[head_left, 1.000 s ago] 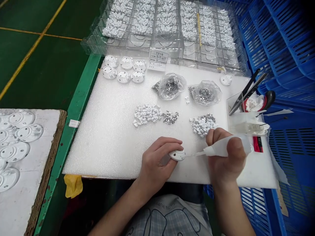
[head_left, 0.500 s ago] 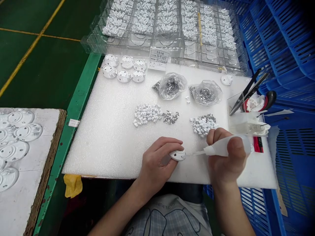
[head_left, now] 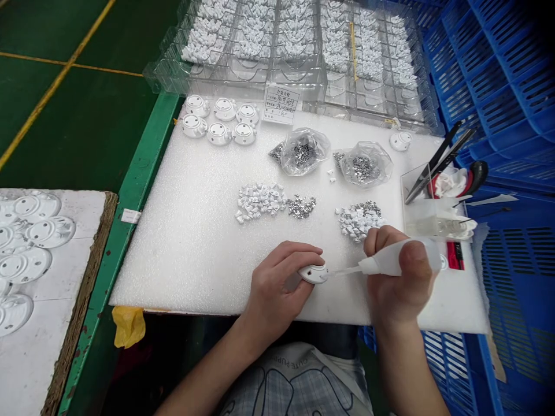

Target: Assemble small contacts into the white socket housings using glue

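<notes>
L hand (head_left: 277, 286) is clenched on a small white oval plastic part (head_left: 313, 274), fingers curled over it, part sticking out past the fingertips toward the other hand. R hand (head_left: 401, 286) is clenched round a white squeeze bottle (head_left: 396, 260), held near-level w/ its thin clear nozzle (head_left: 344, 271) pointing left; tip is at the part's right edge, touching or just beside it, can't tell which from here. Both hands are over the white foam sheet (head_left: 182, 254). Straight ahead of the R hand, just past its knuckles, is a heap of small white pieces (head_left: 358, 222) mixed w/ silver bits. Ahead of the L hand: another white heap (head_left: 260, 202) w/ a silver pile (head_left: 301, 207) beside it. Further ahead, two clear bags of silver bits (head_left: 303, 151) (head_left: 363, 164). Far ahead of the L hand, six white parts (head_left: 219, 121) stand in two rows, near a paper label (head_left: 281, 105) and a clear tray (head_left: 295, 75) packed w/ white pieces. Right of the R hand is a clear box (head_left: 437, 216) w/ scissors (head_left: 437, 164) propped in it, blue crate (head_left: 498, 75) behind.
</notes>
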The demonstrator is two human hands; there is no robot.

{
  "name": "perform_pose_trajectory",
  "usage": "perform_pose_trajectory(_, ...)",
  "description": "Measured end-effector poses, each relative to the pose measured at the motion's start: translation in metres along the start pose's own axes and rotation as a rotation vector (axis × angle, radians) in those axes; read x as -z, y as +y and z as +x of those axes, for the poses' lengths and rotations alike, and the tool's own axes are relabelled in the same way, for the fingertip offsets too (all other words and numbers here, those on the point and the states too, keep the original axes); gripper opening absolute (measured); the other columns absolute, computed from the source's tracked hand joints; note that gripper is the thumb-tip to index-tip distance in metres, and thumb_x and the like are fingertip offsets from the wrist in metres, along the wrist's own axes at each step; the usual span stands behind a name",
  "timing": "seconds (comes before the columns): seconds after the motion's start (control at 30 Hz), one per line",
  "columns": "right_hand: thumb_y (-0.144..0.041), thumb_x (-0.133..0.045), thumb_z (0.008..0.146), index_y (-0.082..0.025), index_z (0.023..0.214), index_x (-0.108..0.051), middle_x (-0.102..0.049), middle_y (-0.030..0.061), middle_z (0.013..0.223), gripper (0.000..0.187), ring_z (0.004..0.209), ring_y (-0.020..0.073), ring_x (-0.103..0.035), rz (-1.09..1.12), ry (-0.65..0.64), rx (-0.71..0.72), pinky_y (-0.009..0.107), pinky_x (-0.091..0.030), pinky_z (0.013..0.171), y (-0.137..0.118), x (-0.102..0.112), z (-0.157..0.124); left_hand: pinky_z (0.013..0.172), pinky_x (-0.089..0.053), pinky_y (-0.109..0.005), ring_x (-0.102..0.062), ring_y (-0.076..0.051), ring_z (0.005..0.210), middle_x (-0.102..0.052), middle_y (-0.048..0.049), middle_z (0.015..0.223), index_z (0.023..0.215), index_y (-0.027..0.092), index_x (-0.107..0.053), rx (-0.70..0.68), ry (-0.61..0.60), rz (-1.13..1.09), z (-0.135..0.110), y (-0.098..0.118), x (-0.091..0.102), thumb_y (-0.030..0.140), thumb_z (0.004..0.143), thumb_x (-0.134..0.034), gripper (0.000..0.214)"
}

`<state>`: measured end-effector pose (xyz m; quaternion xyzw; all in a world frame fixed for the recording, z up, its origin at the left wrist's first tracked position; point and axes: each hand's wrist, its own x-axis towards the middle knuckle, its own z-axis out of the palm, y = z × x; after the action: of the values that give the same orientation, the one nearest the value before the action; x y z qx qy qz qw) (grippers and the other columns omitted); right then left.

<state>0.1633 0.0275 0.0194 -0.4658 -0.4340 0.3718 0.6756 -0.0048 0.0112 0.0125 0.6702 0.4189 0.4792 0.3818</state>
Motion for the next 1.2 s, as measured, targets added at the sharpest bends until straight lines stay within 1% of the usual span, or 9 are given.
perform_pose_trajectory(0.17,-0.049,-0.069,0.088,-0.019,0.047,-0.034,-0.026,-0.0051,0.050,0.061,0.047,0.0077,-0.028,0.003,0.002,0.006,0.030,-0.018,0.049,0.0000,-0.0010,0.0000,0.085,-0.061,-0.024,-0.073,-0.015,0.095,-0.076,-0.0054,0.104,0.097,0.019,-0.073,-0.004,0.000,0.002,0.0001,-0.0001,0.0001,0.000,0.087,-0.069,0.021)
perform_pose_trajectory(0.27,-0.050,-0.070,0.086,-0.019,0.047,-0.034,-0.025,-0.0054,0.050,0.062,0.047,0.0079,-0.027,0.005,0.018,-0.003,0.031,-0.018,0.049,-0.0008,-0.0008,0.0000,0.085,-0.062,-0.026,-0.073,-0.016,0.094,-0.077,-0.0049,0.104,0.096,0.020,-0.073,0.000,0.000,0.002,0.0001,0.0000,0.0001,0.000,0.087,-0.069,0.022)
perform_pose_trajectory(0.37,-0.049,-0.070,0.087,-0.019,0.047,-0.034,-0.026,-0.0052,0.050,0.061,0.047,0.0078,-0.027,0.002,0.008,0.003,0.031,-0.018,0.049,-0.0014,-0.0004,0.0000,0.084,-0.063,-0.028,-0.073,-0.017,0.093,-0.077,-0.0055,0.103,0.096,0.020,-0.073,0.005,0.002,0.007,-0.0002,0.0004,0.0001,0.002,0.087,-0.069,0.020)
perform_pose_trajectory(0.57,-0.051,-0.071,0.086,-0.020,0.047,-0.034,-0.025,-0.0053,0.050,0.062,0.047,0.0085,-0.027,0.001,0.015,-0.001,0.031,-0.018,0.049,-0.0003,-0.0004,-0.0003,0.084,-0.063,-0.027,-0.073,-0.017,0.093,-0.077,-0.0057,0.103,0.096,0.020,-0.073,-0.005,0.004,0.007,-0.0004,0.0002,0.0002,0.002,0.087,-0.069,0.021)
perform_pose_trajectory(0.67,-0.047,-0.069,0.088,-0.019,0.047,-0.034,-0.025,-0.0051,0.050,0.060,0.047,0.0084,-0.027,0.013,0.007,0.017,0.031,-0.018,0.049,0.0006,-0.0006,-0.0004,0.083,-0.063,-0.029,-0.074,-0.018,0.092,-0.077,-0.0058,0.103,0.096,0.020,-0.073,0.006,0.002,0.009,-0.0001,0.0002,0.0003,0.003,0.088,-0.068,0.020)
perform_pose_trajectory(0.77,-0.044,-0.068,0.089,-0.019,0.048,-0.034,-0.026,-0.0049,0.050,0.059,0.047,0.0081,-0.027,0.016,-0.006,0.025,0.031,-0.019,0.049,0.0011,-0.0005,-0.0007,0.083,-0.063,-0.028,-0.073,-0.017,0.093,-0.077,-0.0055,0.103,0.096,0.020,-0.073,0.006,0.001,0.002,0.0001,0.0004,0.0005,0.002,0.087,-0.069,0.020)
perform_pose_trajectory(0.87,-0.046,-0.068,0.089,-0.019,0.049,-0.033,-0.025,-0.0050,0.051,0.060,0.048,0.0078,-0.028,0.013,-0.001,0.014,0.031,-0.018,0.049,0.0013,-0.0001,-0.0009,0.084,-0.062,-0.027,-0.073,-0.017,0.094,-0.077,-0.0053,0.103,0.096,0.020,-0.073,0.006,0.002,-0.002,0.0001,0.0005,0.0005,0.001,0.086,-0.069,0.021)
perform_pose_trajectory(1.03,-0.047,-0.069,0.088,-0.019,0.047,-0.034,-0.025,-0.0051,0.050,0.060,0.047,0.0081,-0.027,0.012,-0.002,0.013,0.031,-0.018,0.049,0.0004,0.0003,-0.0009,0.084,-0.063,-0.030,-0.074,-0.018,0.094,-0.077,-0.0057,0.104,0.097,0.020,-0.073,0.011,0.001,0.005,-0.0006,0.0003,0.0004,0.002,0.087,-0.068,0.021)
perform_pose_trajectory(1.2,-0.050,-0.070,0.086,-0.020,0.047,-0.034,-0.026,-0.0053,0.050,0.061,0.047,0.0086,-0.026,-0.006,0.019,-0.010,0.031,-0.017,0.049,-0.0012,-0.0003,-0.0005,0.084,-0.063,-0.029,-0.073,-0.018,0.093,-0.077,-0.0053,0.103,0.096,0.020,-0.073,0.007,0.002,0.004,-0.0005,-0.0001,0.0006,0.002,0.087,-0.068,0.021)
